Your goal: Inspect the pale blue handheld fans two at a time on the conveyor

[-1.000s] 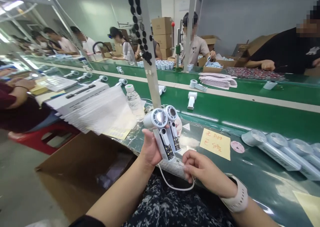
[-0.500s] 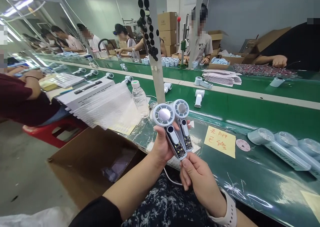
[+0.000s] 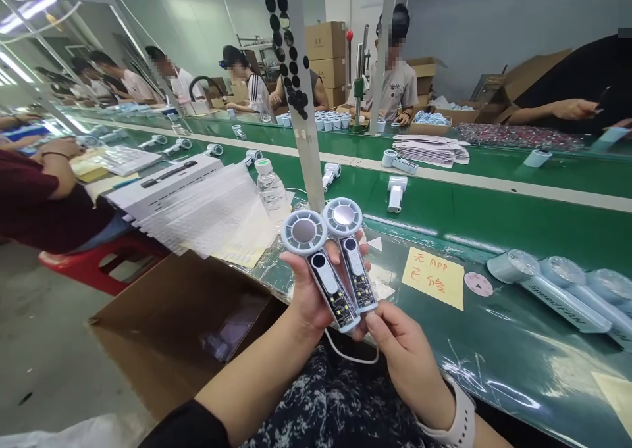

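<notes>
Just L hand grips 2 fans, R hand pinching ends; water bottle beyond.

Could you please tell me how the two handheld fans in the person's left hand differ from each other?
The fan on the view's left leans more steeply than the fan on the view's right, which stands closer to upright. The first fan's head sits lower than the second's. Its central disc looks duller; the second's looks brighter. Both have a pale ringed head and a handle showing small circuitry, and both rest in the left hand.

A pale watch band, black sleeve, dark floral garment.
</notes>
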The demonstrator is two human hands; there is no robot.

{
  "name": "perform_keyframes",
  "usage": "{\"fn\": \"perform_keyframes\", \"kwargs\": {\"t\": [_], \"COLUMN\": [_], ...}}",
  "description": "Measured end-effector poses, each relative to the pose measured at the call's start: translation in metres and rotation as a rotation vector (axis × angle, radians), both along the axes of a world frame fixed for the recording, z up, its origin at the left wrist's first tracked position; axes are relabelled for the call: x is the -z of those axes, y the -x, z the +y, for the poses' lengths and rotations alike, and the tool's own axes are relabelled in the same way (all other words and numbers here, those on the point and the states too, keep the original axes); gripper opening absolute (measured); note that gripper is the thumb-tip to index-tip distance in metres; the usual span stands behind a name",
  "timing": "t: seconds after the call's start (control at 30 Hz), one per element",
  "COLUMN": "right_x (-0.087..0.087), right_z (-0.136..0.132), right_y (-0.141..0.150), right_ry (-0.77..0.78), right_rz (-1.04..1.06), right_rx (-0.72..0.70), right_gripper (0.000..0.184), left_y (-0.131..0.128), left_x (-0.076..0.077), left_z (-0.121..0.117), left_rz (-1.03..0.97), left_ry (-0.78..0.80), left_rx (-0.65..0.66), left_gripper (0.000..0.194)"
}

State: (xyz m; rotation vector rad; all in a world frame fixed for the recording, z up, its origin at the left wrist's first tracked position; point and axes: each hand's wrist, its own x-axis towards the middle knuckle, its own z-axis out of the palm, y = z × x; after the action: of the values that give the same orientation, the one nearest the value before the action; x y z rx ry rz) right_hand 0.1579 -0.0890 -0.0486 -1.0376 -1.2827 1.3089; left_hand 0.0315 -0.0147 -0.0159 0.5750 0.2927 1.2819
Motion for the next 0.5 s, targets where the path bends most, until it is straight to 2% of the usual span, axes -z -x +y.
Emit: {"fn": "perform_keyframes", "kwargs": {"t": [0.13, 0.2, 0.4, 0.5], "right_x": [0.006, 0.007, 0.000, -0.001], "right_z": [0.000, 0.000, 0.013, 0.022], "right_y": [0.002, 0.002, -0.025, -0.041], "right_ry": [0.141, 0.162, 0.048, -0.017], "right_rz": [0.130, 0.137, -0.122, -0.280], "right_rx": [0.006, 0.002, 0.008, 0.137], "right_gripper": [0.045, 0.045, 0.045, 0.044], "left_y": [-0.002, -0.002, 0.001, 0.002], "left_x": [0.004, 0.007, 0.007, 0.001], "left_z": [-0.002, -0.001, 0.001, -0.002], "left_rz": [0.097, 0.126, 0.136, 0.171], "left_ry": [-0.086, -0.111, -0.125, -0.113], "left_rx": [-0.086, -0.098, -0.039, -0.050], "left_gripper": [0.063, 0.063, 0.064, 0.052]}}
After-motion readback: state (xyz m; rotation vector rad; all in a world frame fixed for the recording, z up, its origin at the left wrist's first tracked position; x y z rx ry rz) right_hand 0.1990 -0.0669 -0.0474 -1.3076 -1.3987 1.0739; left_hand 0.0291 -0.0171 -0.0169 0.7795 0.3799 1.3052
